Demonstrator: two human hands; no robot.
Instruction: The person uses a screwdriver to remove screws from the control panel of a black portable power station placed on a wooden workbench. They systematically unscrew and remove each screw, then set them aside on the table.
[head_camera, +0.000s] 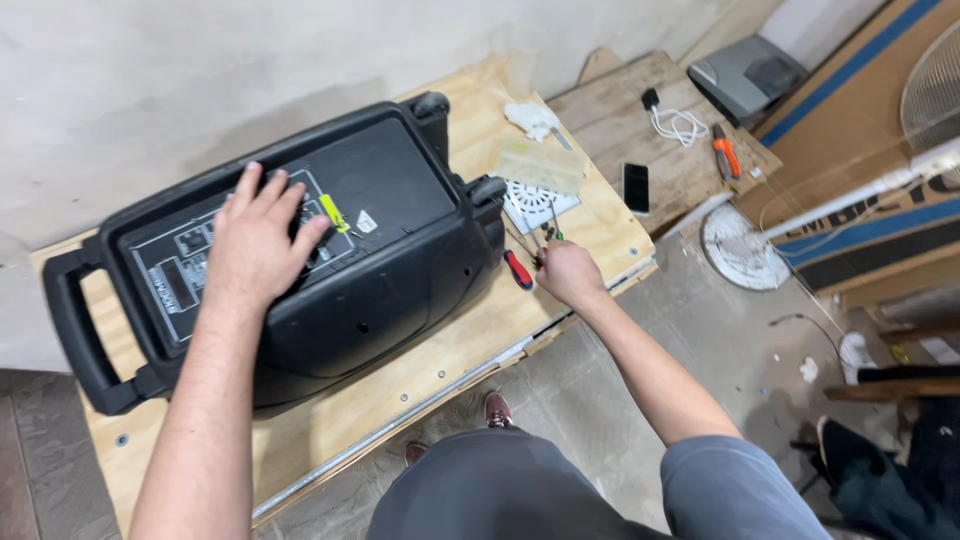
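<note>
A large black portable speaker lies on its front on a plywood table, its rear control panel facing up. My left hand rests flat on that panel with fingers spread. My right hand is at the table's right edge, closed around thin tools: a green-tipped screwdriver sticks up from the fist. A red-handled screwdriver lies on the table just left of that hand, beside the speaker's corner.
A white grille plate and a pale sponge-like block lie behind my right hand. A second wooden board holds a phone, white charger cable and orange pliers. Cardboard boxes and a fan grille stand at right.
</note>
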